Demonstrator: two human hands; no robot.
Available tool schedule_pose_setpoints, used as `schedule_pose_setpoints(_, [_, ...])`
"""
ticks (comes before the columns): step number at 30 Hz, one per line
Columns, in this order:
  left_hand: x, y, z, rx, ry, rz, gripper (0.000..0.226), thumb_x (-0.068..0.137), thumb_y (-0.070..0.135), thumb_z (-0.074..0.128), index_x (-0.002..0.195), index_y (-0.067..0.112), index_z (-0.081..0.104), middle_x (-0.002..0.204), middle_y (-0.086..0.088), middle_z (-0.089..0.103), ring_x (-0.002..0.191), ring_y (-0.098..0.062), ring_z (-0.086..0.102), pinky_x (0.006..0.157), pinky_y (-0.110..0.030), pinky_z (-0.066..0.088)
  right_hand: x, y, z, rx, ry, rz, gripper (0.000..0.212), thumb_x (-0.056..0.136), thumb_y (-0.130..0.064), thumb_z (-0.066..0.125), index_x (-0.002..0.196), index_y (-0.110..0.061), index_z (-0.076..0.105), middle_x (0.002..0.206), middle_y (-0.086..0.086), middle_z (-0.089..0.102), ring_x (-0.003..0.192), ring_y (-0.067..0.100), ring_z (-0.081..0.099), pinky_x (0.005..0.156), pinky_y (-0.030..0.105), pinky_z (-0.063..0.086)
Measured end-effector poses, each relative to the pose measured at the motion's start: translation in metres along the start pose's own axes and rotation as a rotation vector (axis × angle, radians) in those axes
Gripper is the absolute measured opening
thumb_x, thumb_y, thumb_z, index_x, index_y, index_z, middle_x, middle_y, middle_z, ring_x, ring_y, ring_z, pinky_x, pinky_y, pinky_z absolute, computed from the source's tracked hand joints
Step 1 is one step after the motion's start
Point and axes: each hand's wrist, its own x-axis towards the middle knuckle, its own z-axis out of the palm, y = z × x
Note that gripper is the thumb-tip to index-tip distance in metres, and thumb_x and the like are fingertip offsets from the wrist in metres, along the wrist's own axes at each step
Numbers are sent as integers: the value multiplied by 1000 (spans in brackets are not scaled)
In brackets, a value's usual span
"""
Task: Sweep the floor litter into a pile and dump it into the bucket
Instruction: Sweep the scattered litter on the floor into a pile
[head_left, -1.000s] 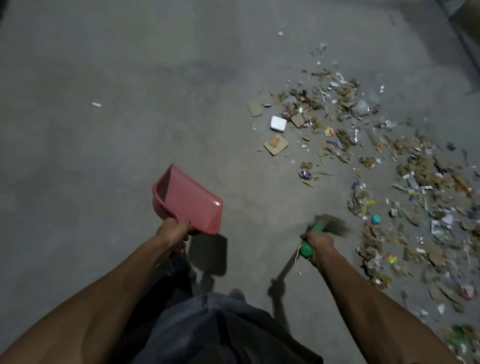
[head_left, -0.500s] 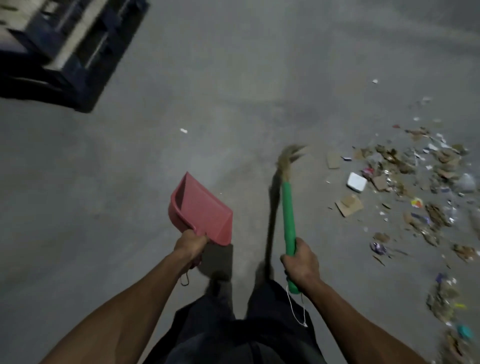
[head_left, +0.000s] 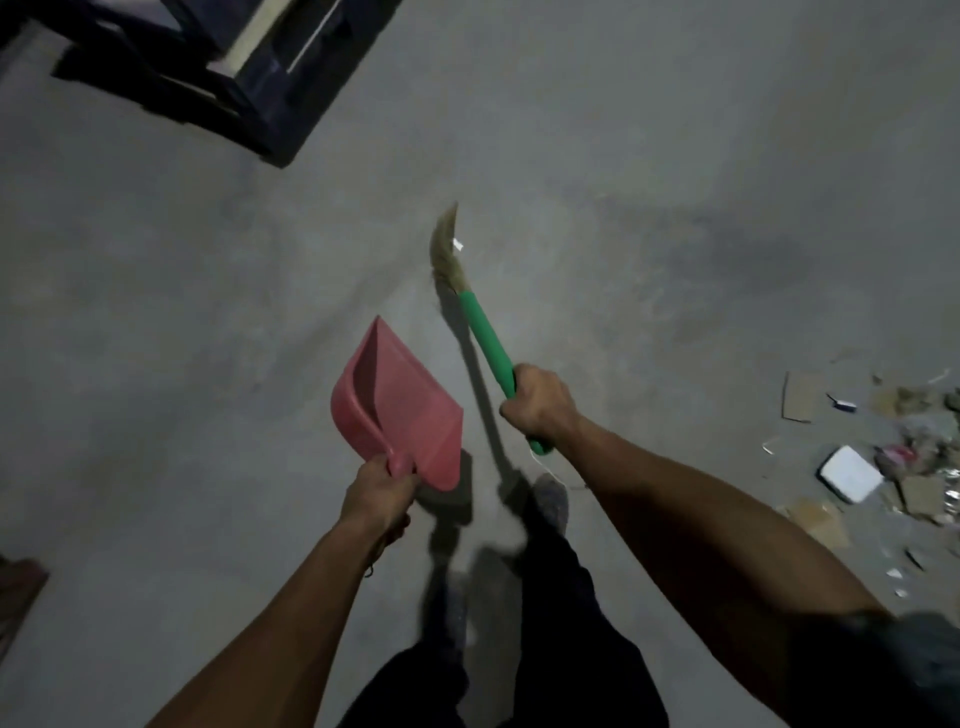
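My left hand grips the handle of a red dustpan, held above the grey floor with its mouth pointing away from me. My right hand grips the green handle of a short broom. Its straw bristles reach forward and touch a small white scrap on the floor. The litter of cardboard bits, paper and a white box lies scattered at the right edge. No bucket is in view.
A dark pallet-like structure stands at the top left. A brown object shows at the left edge. My legs and feet are below the hands. Bare concrete floor spreads ahead.
The view has turned left, away from the litter, and the dark structure has come into view. The broom swung from the litter to point forward, reaching the lone white scrap.
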Motion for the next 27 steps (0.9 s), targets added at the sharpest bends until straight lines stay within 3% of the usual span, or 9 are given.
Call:
schedule_pose_setpoints(4, [19,35,16,-24,26,-7,5,89,10,54,94,10,55,70,-12,51,43,-18,40,44,-25,33,64,-2,-20,351,-35,183,38,74,-19,67,108,-5,61,100,15,66,89,35,68,81,42,59])
schedule_pose_setpoints(6, [26,49,22,-26,30,4,5,89,10,54,94,10,55,70,-11,51,45,-19,41,44,-26,34,84,14,-24,644,-42,302,44,64,-14,70,104,3,62,89,19,67,73,35,68,69,45,60])
schedule_pose_setpoints(9, [30,68,31,-8,24,20,4,89,10,54,92,10,55,70,-11,52,47,-20,43,44,-25,35,84,40,-38,963,60,473,37,67,-3,72,98,13,61,66,19,60,49,30,60,52,36,53])
schedule_pose_setpoints(12, [31,85,40,20,1,42,6,89,11,55,95,10,56,73,-12,55,48,-22,46,42,-24,36,63,68,-57,1162,192,622,13,81,4,68,82,7,56,59,17,54,41,23,52,39,27,47])
schedule_pose_setpoints(16, [30,107,57,57,-40,73,6,88,12,57,93,9,56,73,-13,55,46,-23,47,42,-24,37,27,120,-70,1369,343,744,22,87,7,60,70,3,46,57,14,47,23,15,43,29,18,38])
schedule_pose_setpoints(22, [18,138,86,117,-120,144,5,88,12,59,90,7,58,69,-11,54,40,-21,44,41,-23,34,-35,196,-82,1434,531,923,16,86,7,60,77,1,47,53,13,47,28,18,44,33,21,38])
schedule_pose_setpoints(27, [7,162,108,204,-210,220,6,88,10,57,92,7,58,69,-13,54,43,-22,45,40,-23,33,-75,211,-93,1261,719,966,21,78,3,67,69,-2,49,58,15,51,48,27,51,59,41,50])
